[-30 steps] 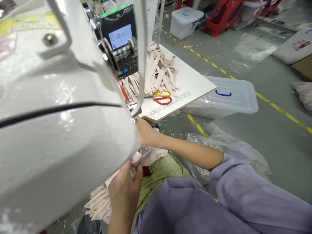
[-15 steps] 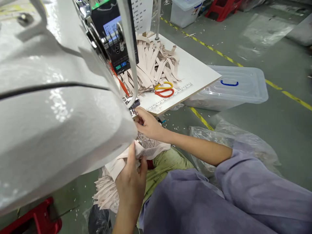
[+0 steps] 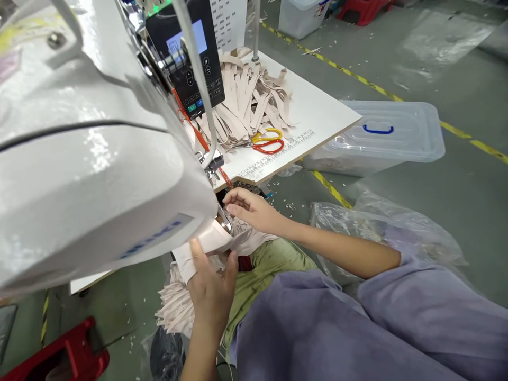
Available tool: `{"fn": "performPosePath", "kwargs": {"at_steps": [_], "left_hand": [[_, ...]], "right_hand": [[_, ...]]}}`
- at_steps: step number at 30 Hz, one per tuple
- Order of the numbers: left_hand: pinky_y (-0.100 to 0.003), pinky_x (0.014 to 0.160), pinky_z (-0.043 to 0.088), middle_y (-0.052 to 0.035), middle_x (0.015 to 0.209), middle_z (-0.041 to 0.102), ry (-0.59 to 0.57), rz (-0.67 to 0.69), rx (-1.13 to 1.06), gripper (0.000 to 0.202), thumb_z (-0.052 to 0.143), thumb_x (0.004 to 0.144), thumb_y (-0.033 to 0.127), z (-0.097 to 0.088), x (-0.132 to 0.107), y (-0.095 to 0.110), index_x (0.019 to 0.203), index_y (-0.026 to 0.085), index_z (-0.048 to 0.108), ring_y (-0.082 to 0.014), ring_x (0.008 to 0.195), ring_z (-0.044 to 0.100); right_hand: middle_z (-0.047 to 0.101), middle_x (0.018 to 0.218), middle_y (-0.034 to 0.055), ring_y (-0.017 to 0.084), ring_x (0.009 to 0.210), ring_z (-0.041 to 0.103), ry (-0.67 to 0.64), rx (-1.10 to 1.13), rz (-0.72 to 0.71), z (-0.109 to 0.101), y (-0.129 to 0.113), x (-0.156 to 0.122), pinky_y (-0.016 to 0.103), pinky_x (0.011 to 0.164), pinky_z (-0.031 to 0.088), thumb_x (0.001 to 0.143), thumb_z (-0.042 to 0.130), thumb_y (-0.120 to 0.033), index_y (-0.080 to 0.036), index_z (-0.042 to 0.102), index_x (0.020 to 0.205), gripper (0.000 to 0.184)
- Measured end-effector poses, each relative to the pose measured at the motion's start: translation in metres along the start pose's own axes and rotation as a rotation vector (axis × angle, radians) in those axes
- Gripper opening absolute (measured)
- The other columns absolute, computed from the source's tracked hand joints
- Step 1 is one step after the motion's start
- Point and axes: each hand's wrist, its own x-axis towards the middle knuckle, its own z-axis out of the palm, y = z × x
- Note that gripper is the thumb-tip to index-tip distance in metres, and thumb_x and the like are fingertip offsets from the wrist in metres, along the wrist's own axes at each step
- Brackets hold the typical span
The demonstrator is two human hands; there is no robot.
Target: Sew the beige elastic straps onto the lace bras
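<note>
My left hand (image 3: 210, 291) grips a pale pink fabric piece with lace (image 3: 216, 238) at the sewing machine head (image 3: 103, 206). Its index finger lies on top of the cloth, and the thumb is at the near edge; the other fingers are partly hidden. My right hand (image 3: 256, 211) hovers by the machine's needle area, above the lace, with fingers loosely curved and the thumb apart. Nothing shows in it. The needle itself is hidden behind the machine head. Below my left hand hangs a bunch of gathered lace pieces (image 3: 177, 304).
On the white table (image 3: 317, 114) lie a heap of beige fabric strips (image 3: 254, 100) and red-and-yellow-handled scissors (image 3: 268, 146). A control panel (image 3: 198, 79) stands by the machine. A lidded plastic box (image 3: 400, 137), plastic sheeting (image 3: 381, 222) and a red stool (image 3: 75, 346) are on the floor.
My right hand has drawn back slightly toward me from beneath the machine head, its fingers loosening. My left hand stays on the fabric. The camera view has shifted a little.
</note>
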Motion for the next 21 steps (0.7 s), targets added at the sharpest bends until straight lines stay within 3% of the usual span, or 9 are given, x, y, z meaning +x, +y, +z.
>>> {"fn": "performPosePath", "kwargs": {"at_steps": [3,6,11,12,14,16,17,19,21], "left_hand": [[-0.043,0.085,0.059,-0.0261,0.144,0.052,-0.016,0.037,0.01,0.097,0.062,0.088,0.052,0.009,-0.014,0.01,0.158,0.012,0.008,-0.0369,0.122,0.062],[-0.047,0.093,0.056,-0.0284,0.148,0.046,-0.045,0.229,-0.039,0.097,0.064,0.089,0.044,0.011,-0.039,0.027,0.158,0.01,0.005,-0.0381,0.129,0.056],[-0.036,0.08,0.059,-0.015,0.108,0.074,-0.142,0.428,-0.294,0.071,0.062,0.091,0.028,-0.016,-0.056,0.045,0.152,0.015,0.029,-0.0259,0.095,0.072],[-0.038,0.086,0.057,-0.0132,0.107,0.074,-0.097,0.46,-0.297,0.063,0.061,0.09,0.022,-0.023,-0.053,0.045,0.148,0.017,0.036,-0.0255,0.099,0.071],[-0.047,0.1,0.049,-0.0138,0.112,0.072,-0.051,0.512,-0.218,0.043,0.058,0.09,0.017,-0.03,-0.041,0.041,0.132,0.02,0.055,-0.0288,0.112,0.066],[-0.049,0.096,0.048,-0.0137,0.094,0.073,-0.17,0.426,-0.12,0.019,0.053,0.093,0.022,-0.028,-0.027,0.033,0.101,0.018,0.07,-0.0303,0.1,0.068],[-0.046,0.087,0.05,-0.0114,0.077,0.071,-0.274,0.309,-0.12,0.025,0.049,0.095,0.026,-0.024,-0.02,0.027,0.083,0.018,0.07,-0.0279,0.085,0.07],[-0.038,0.073,0.05,-0.0068,0.058,0.061,-0.488,0.0,-0.32,0.041,0.045,0.097,0.037,-0.013,-0.008,0.015,0.065,0.018,0.063,-0.0225,0.065,0.064],[-0.033,0.067,0.048,-0.0045,0.058,0.058,-0.687,-0.294,-0.752,0.043,0.047,0.094,0.048,0.0,0.0,0.003,0.068,0.018,0.062,-0.0195,0.061,0.06]], "right_hand": [[0.065,0.104,0.0056,0.019,0.093,0.06,-0.085,-0.063,-0.005,-0.005,-0.008,-0.016,0.031,0.082,0.048,0.088,0.063,-0.053,-0.02,0.059,0.108,0.039],[0.066,0.098,0.0046,0.019,0.09,0.06,-0.16,-0.151,-0.002,-0.013,-0.016,-0.035,0.031,0.08,0.048,0.084,0.069,-0.049,-0.018,0.062,0.102,0.037],[0.065,0.082,0.0017,0.014,0.069,0.057,0.028,-0.02,0.083,-0.021,-0.024,-0.06,0.026,0.061,0.045,0.093,0.055,-0.044,-0.017,0.067,0.091,0.029],[0.066,0.08,0.0009,0.014,0.066,0.057,-0.021,-0.028,0.062,-0.02,-0.026,-0.063,0.025,0.059,0.044,0.093,0.055,-0.041,-0.017,0.068,0.09,0.027],[0.064,0.071,-0.0018,0.012,0.06,0.054,-0.359,-0.099,-0.018,-0.016,-0.03,-0.067,0.024,0.056,0.043,0.092,0.057,-0.032,-0.018,0.069,0.081,0.022],[0.063,0.066,-0.0034,0.011,0.059,0.054,-0.691,-0.254,-0.119,-0.009,-0.029,-0.068,0.022,0.056,0.041,0.09,0.058,-0.021,-0.019,0.069,0.076,0.018],[0.063,0.066,-0.0028,0.011,0.06,0.054,-0.723,-0.38,-0.175,-0.005,-0.026,-0.068,0.023,0.056,0.041,0.09,0.057,-0.018,-0.019,0.07,0.076,0.019],[0.065,0.071,0.0012,0.013,0.064,0.055,-0.57,-0.682,-0.311,0.003,-0.016,-0.064,0.026,0.057,0.039,0.093,0.053,-0.016,-0.017,0.07,0.081,0.021],[0.065,0.073,0.0048,0.016,0.066,0.055,-0.36,-0.883,-0.478,0.009,-0.001,-0.059,0.028,0.057,0.037,0.095,0.05,-0.017,-0.015,0.071,0.087,0.023]]}}
